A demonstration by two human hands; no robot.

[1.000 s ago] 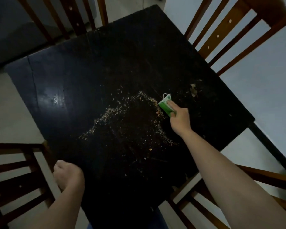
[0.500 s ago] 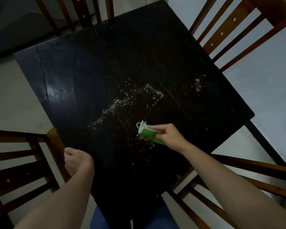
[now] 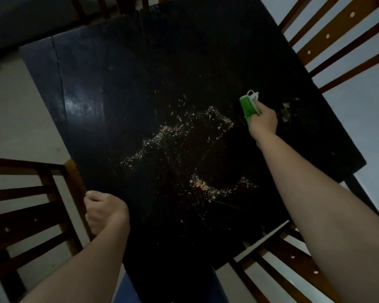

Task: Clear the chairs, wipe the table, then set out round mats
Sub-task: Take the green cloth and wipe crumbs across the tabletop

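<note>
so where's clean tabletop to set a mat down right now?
Far-left table beyond the crumbs, near the glare, looks bare. Crowded: centre and near-centre crumb lines, plus debris beside the right hand holding the green cloth.

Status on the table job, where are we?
Done: nothing sits on the visible parts of the chairs. In hand: wiping. The right hand grips a green cloth on the far right side of the black table; the left hand is fisted at the near left edge. Left: crumbs remain in lines mid-table, plus debris beside the right hand. No round mats in view.
</note>
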